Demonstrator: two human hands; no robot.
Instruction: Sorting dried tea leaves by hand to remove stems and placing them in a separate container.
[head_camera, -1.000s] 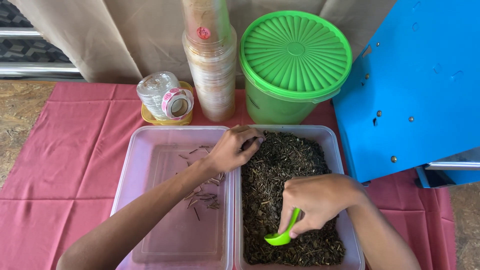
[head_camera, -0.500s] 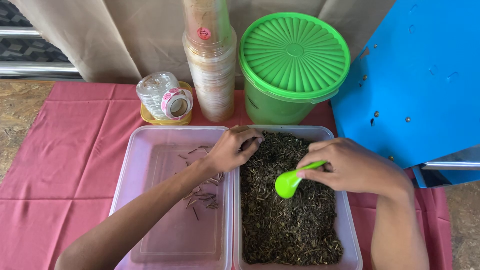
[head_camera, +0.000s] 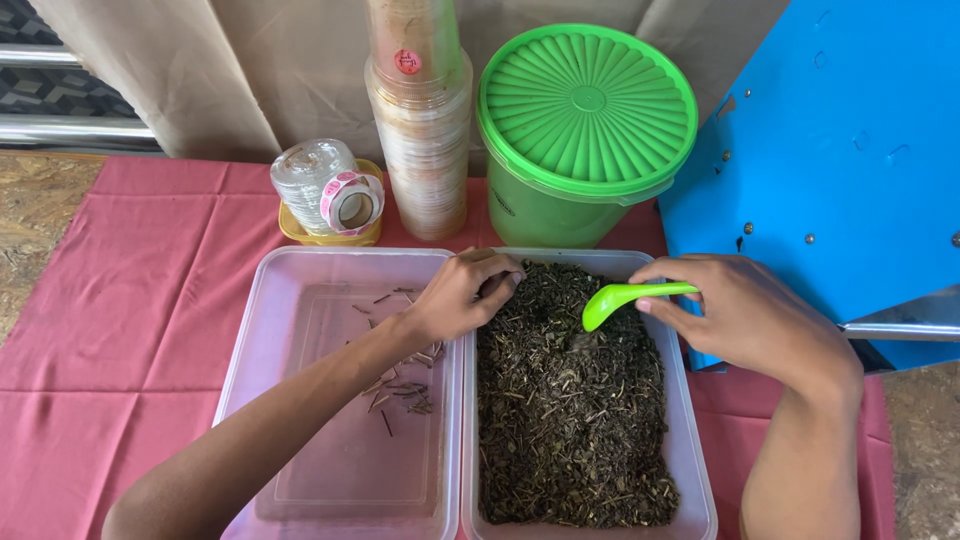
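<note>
Green spoon held by right hand, fingers closed on handle, bowl just above dried leaves in right tray. Left hand curled, pinching leaves at far left edge; twigs in left tray

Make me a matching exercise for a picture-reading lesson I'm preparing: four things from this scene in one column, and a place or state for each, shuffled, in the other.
Things:
1. green spoon
2. right tray
3. left tray
4. roll of stickers

Places or states:
A. holds only a few loose twigs
B. rests in a small yellow bowl
C. filled with dark dried leaves
D. held in the right hand

Pairs: 1-D, 2-C, 3-A, 4-B
</note>
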